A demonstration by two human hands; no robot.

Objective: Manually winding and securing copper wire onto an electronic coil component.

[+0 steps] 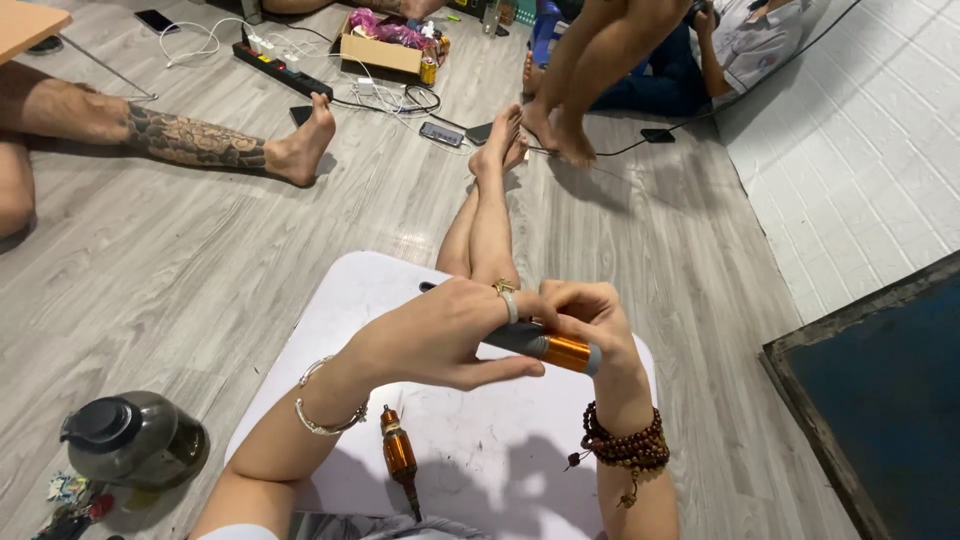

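white lap board [480,470] carries work, resting over legs. both hands above its middle: left hand [440,335] wraps dark end of pen-shaped tool [545,345], right hand [590,320] pinches copper end. risk: grip slips mid-twist, tool drops, rolls off board's right edge. loose amber piece [398,460] near front edge may get knocked.

Floor [180,250]: grey wood-look planks, evenly lit. Right side: white tiled strip [850,150], dark blue panel [890,400] in a dark frame. Wooden furniture corner [25,25] top left. Black power strip [280,68] with white cables and cardboard box [378,52] lie on floor.
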